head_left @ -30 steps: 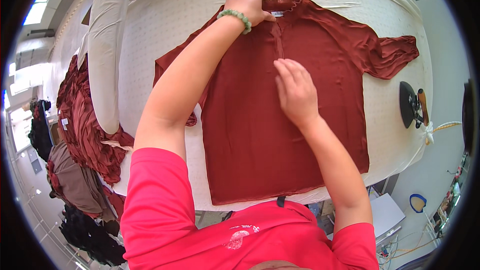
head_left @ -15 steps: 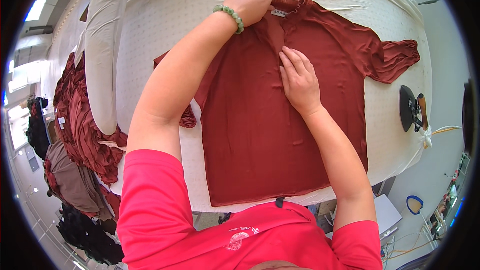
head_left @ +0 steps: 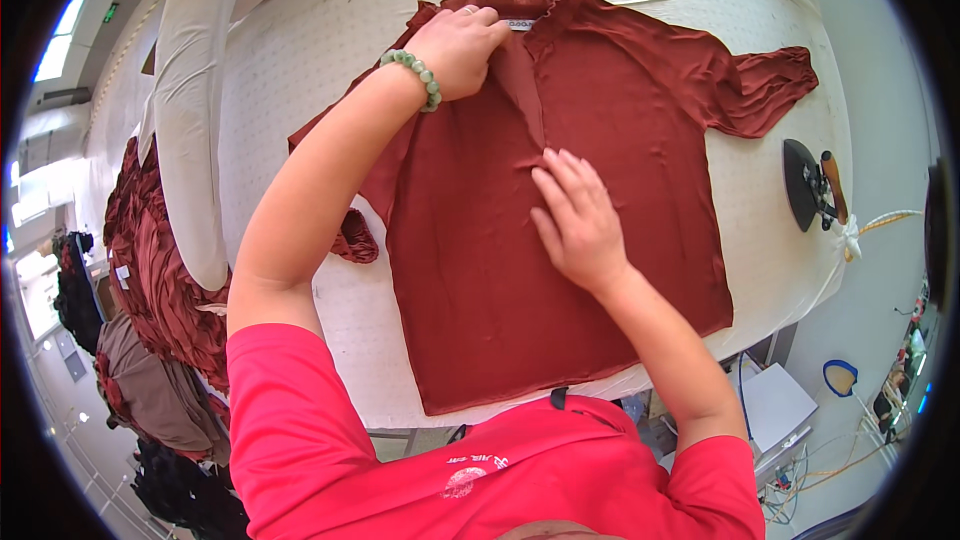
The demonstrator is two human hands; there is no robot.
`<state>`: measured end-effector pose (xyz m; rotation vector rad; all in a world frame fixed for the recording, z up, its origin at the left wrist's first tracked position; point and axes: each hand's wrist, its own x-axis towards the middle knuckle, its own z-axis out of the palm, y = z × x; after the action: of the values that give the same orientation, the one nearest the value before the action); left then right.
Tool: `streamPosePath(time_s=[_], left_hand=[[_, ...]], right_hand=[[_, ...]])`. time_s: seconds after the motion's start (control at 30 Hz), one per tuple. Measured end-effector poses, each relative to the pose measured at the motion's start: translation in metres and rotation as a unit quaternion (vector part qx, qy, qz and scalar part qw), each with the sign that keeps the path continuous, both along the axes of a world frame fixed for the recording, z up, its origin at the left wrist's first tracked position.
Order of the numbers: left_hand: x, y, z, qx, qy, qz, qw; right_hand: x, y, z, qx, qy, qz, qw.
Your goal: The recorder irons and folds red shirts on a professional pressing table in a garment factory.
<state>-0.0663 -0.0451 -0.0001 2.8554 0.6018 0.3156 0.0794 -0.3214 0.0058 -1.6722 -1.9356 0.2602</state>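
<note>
A dark red silky blouse (head_left: 480,280) lies spread on a padded white pressing table (head_left: 270,90), its frilled collar at the far side and its front neck slit parted. At the collar, my left hand (head_left: 458,52), wearing a green bead bracelet (head_left: 412,74), has its fingers closed over the left edge of the neck opening. My right hand (head_left: 580,220) rests flat on the blouse front, fingers outstretched, with the fingertips by the lower end of the slit. The left sleeve is partly hidden under my left forearm.
An iron (head_left: 812,185) with a wooden handle stands at the table's right edge, its cord tied there. A long padded white arm (head_left: 195,130) runs along the left. Beyond it hang crumpled dark red garments (head_left: 160,270) and a brown cloth bundle (head_left: 150,380).
My left hand has come down and left from the collar top to the slit's left edge, opening the slit wider. My right hand has slid nearer, down the front.
</note>
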Motion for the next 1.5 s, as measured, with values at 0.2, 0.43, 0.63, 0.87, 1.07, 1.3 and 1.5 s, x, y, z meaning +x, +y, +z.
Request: streamPosePath(time_s=[0.2,0.43,0.63,0.87,1.07,1.3,1.5], left_hand=[[0.01,0.006,0.014,-0.069,0.059,0.007,0.996],[0.035,-0.008,0.003,0.092,-0.058,-0.112,0.988],[0.0,0.002,-0.01,0.092,0.035,-0.138,0.985],[0.027,0.014,-0.001,0.102,0.006,-0.153,0.983],[0.024,0.008,-0.007,0.107,-0.014,-0.123,0.987],[0.022,-0.022,-0.006,0.103,0.006,-0.03,0.994],[0.02,-0.131,-0.014,0.065,-0.06,0.071,0.993]], right_hand=[[-0.018,-0.034,-0.015,-0.078,-0.057,0.001,0.995],[-0.01,-0.043,-0.02,-0.074,-0.022,-0.018,0.997],[-0.028,-0.038,-0.051,-0.035,-0.004,-0.006,0.999],[-0.014,-0.048,-0.046,-0.049,-0.051,-0.005,0.997],[-0.015,-0.064,-0.045,-0.062,-0.063,0.002,0.996],[-0.003,-0.092,-0.034,-0.081,-0.043,0.025,0.995],[0.145,-0.138,0.014,-0.014,-0.133,-0.113,0.985]])
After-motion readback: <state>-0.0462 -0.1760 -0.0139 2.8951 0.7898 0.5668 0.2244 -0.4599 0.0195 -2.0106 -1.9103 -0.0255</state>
